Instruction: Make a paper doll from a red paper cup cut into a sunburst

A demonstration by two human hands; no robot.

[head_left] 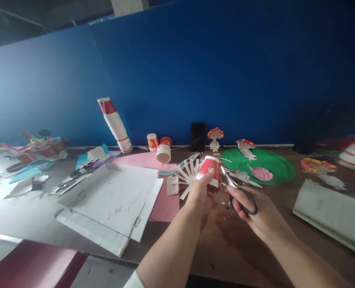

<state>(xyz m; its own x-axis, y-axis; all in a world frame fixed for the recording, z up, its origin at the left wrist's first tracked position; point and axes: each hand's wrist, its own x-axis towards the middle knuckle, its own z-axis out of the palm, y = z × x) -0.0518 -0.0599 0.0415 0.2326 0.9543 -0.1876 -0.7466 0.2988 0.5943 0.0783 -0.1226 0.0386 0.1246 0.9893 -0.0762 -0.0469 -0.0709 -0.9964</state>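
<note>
Left hand is curled around a red-and-white paper cup, the thumb pressed against its near side; the cup is held above the brown tabletop, roughly at the middle of the work area. Black-handled scissors are gripped in the right hand, its fingers bent about the handle loops — blades directed up and to the left, at the right side of the cup. Whether the cup is touched by the blades cannot be told.

A fan of white paper strips is spread just left of the cup; its attachment to the cup cannot be made out. Beneath and left of it, pink paper is partly covered by a shallow white cardboard tray, marked in red handwriting.

Behind the hands, a black smartphone is propped against the blue partition, with a paper figure placed just to its right. Farther right, a second paper figure and a scalloped pink piece are set on a green sheet. A leaning stack of paper cups is seen at left — tilted leftward.
</note>
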